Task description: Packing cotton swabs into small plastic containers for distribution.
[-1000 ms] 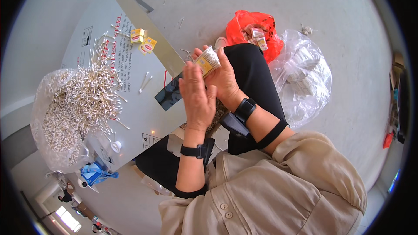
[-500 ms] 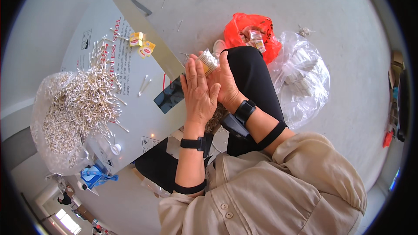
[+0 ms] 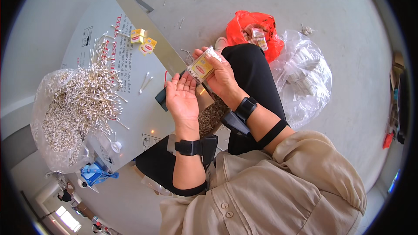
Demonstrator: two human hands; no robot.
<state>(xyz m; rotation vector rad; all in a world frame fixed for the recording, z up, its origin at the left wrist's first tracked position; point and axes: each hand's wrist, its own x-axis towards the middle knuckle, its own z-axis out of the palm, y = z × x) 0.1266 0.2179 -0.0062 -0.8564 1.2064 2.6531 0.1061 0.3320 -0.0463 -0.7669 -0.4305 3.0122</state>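
Between the thumb and fingers of my right hand [image 3: 223, 77] is a small clear pack of cotton swabs [image 3: 203, 66] with a yellow label. My left hand [image 3: 183, 98] lies palm up just left of the pack, its fingers stretched out and nothing on the palm. Whether its fingertips touch the pack's lower edge I cannot tell. On the table to the left, a heap of loose cotton swabs [image 3: 82, 109] spills from a clear plastic bag [image 3: 40, 100]. Yellow label cards [image 3: 148, 46] lie near the table's far edge.
The metal-topped table [image 3: 135, 109] has a raised edge beside my hands. On the floor, a red bag [image 3: 237, 35] holds several packs, and a clear bag [image 3: 320, 78] of white packs stands near my knee. More loose swabs [image 3: 211, 119] sit below my hands. A blue strap [image 3: 102, 174] hangs at the table's near side.
My left hand has come off the pack, moved down and left, and turned palm up. The pack has tilted, so its yellow label now shows, held by my right hand alone.
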